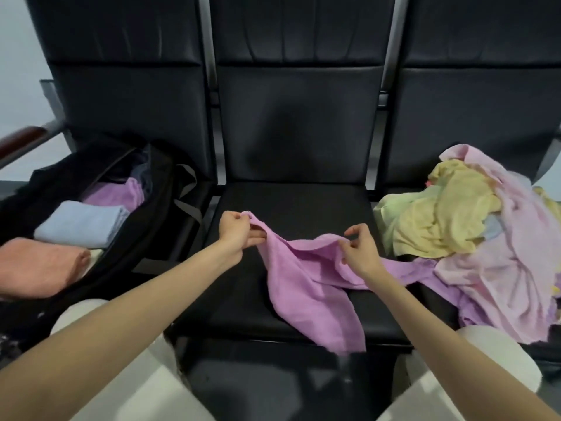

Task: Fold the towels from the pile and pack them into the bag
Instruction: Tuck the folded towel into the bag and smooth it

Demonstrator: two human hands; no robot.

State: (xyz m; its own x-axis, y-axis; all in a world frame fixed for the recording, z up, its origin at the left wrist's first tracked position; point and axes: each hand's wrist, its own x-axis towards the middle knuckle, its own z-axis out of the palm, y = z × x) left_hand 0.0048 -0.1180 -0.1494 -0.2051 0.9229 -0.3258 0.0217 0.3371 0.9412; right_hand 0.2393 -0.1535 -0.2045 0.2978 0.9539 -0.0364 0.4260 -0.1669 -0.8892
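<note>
- Purple cloth: one purple towel (306,278) lies unfolded across the middle seat (291,202) of a black bench with three seats in view, its lower end hanging over the front edge.
- One open black bag (151,214) sits on the left seat, holding three folded towels: orange (39,268), light blue (82,224) and purple (121,194).
- One loose pile (473,235) of pink, yellow and green towels covers the right seat, touching the purple towel's right end.
- Both bare forearms reach forward over the seat.
- Left hand (238,232) is pinched shut on the towel's upper left corner, lifting it.
- Right hand (359,250) pinches the top edge further right, fingers curled down.
- Between the two hands the towel's edge sags.
</note>
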